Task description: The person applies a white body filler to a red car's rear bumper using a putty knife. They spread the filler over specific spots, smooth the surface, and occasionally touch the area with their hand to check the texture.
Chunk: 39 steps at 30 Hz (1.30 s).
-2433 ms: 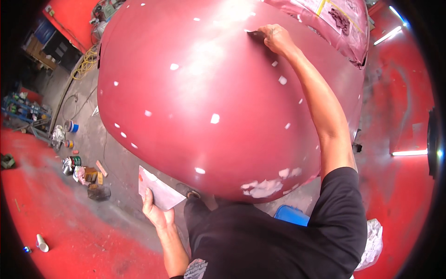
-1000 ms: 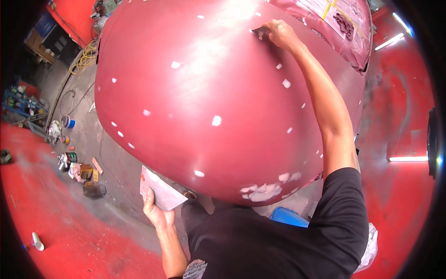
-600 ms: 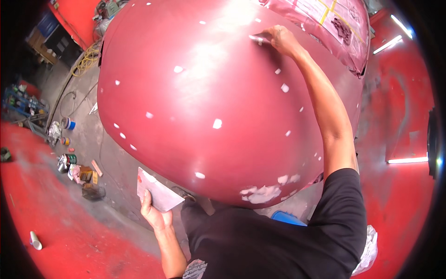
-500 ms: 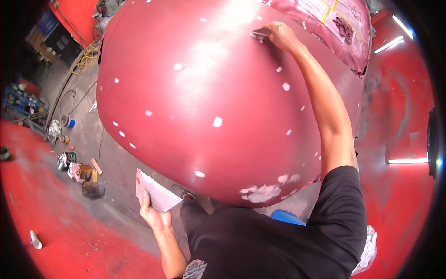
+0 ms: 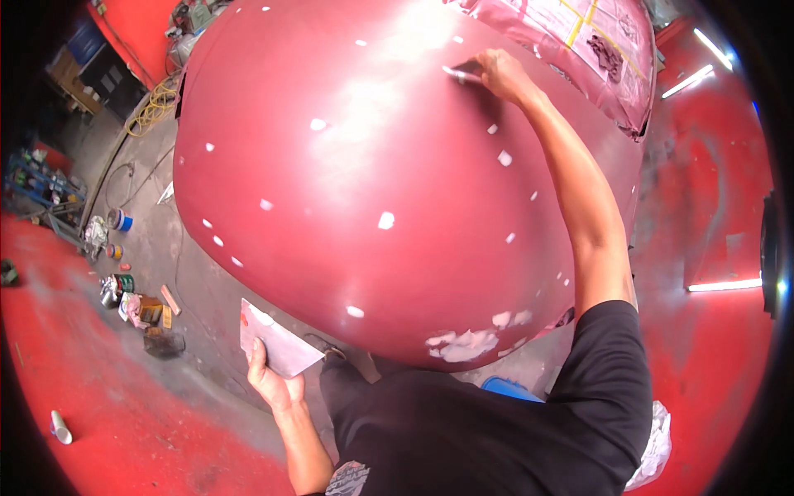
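Observation:
A large, dull red car hood curves across the middle, dotted with white filler spots. Out over its far right part, my right hand is closed on a dark spreader. White filler shows along the spreader's edge, which is at the hood's surface. Down at the lower left, my left hand grips a flat, pale mixing board, its thumb on top and its other fingers hidden beneath. A broader white filler patch covers the hood's near edge.
Masking film with yellow tape covers the far right. A blue bucket stands below the near edge. Cans, boxes and a black block lie on the left floor. A yellow hose coils behind them.
My right hand and the spreader have shifted slightly nearer, and the spreader is turned, showing white along its edge. My left hand and the board have barely moved.

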Each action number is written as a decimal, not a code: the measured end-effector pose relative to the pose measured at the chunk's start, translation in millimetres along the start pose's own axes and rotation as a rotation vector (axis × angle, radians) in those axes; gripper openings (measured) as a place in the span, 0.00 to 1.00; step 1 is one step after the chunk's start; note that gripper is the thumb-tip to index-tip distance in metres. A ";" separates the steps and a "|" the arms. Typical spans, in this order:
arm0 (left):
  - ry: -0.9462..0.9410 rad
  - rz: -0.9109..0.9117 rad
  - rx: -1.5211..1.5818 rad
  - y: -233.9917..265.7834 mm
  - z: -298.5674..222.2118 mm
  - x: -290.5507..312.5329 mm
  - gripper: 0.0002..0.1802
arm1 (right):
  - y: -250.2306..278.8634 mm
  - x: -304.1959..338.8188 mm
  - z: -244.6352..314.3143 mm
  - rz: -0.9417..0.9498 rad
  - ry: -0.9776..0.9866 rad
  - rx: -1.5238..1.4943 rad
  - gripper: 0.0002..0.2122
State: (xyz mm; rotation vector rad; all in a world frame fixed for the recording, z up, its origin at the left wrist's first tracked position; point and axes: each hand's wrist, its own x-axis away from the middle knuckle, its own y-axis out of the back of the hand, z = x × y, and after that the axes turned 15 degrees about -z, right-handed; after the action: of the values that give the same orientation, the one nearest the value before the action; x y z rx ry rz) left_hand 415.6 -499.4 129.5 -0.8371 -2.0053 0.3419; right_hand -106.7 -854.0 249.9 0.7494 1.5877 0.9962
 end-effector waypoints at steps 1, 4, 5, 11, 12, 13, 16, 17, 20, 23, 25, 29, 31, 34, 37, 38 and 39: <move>-0.004 -0.004 -0.002 1.7 -0.3 1.9 0.25 | -1.9 -4.5 1.3 -0.060 0.001 0.007 0.17; -0.015 -0.012 -0.009 7.0 0.4 4.8 0.25 | -12.0 -8.4 10.7 -0.100 -0.012 0.010 0.17; -0.019 -0.013 -0.012 10.4 2.0 4.2 0.25 | -14.8 -8.9 12.9 -0.091 -0.019 0.010 0.17; 0.009 -0.010 -0.035 9.0 9.6 -1.6 0.25 | -14.9 19.3 19.7 -0.023 -0.048 -0.018 0.17; 0.013 0.004 -0.038 7.8 9.9 -1.6 0.25 | -15.8 27.3 19.6 -0.020 -0.111 -0.092 0.16; 0.015 0.020 -0.036 4.4 8.3 0.2 0.25 | -9.5 29.2 23.8 0.014 -0.091 -0.096 0.16; 0.004 0.045 -0.035 -3.3 2.7 6.8 0.25 | 6.5 30.1 30.4 0.100 -0.053 -0.150 0.17; -0.011 0.039 -0.036 -3.1 0.5 8.2 0.25 | 11.5 31.0 28.8 0.122 -0.054 -0.153 0.18; -0.032 0.057 -0.031 7.1 -7.4 9.4 0.25 | 27.3 48.1 34.6 0.037 -0.001 -0.185 0.16; -0.037 0.069 -0.023 15.6 -8.2 10.5 0.25 | 47.2 74.8 48.1 -0.219 -0.185 -0.540 0.15; -0.046 0.065 -0.025 13.8 -9.6 15.8 0.26 | 80.2 100.1 73.2 -0.161 -0.486 -0.933 0.15; -0.036 0.087 -0.032 1.9 -9.8 18.3 0.27 | 110.5 157.1 131.0 -0.331 -0.705 -1.389 0.16; -0.045 0.093 -0.019 -1.6 -9.2 21.5 0.27 | 110.9 182.5 156.8 -0.327 -0.757 -1.523 0.17; -0.014 0.145 -0.009 -4.6 -13.5 22.6 0.26 | 118.0 214.6 215.8 -0.226 -0.909 -1.772 0.17; 0.013 0.190 -0.022 -4.2 -19.7 20.9 0.28 | 110.5 245.7 262.0 -0.234 -1.047 -1.890 0.16; 0.020 0.210 -0.019 -4.0 -22.3 19.6 0.28 | 111.6 251.8 277.2 -0.233 -1.056 -1.907 0.16; 0.026 0.229 -0.015 -3.8 -25.3 18.5 0.27 | 112.9 255.9 293.0 -0.231 -1.065 -1.924 0.16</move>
State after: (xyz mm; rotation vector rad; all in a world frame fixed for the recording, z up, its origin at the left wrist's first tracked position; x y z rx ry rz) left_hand 428.3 -491.8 157.3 -1.0783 -1.8937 0.4437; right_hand 114.7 -517.1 211.7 -0.3326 -0.4837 1.1119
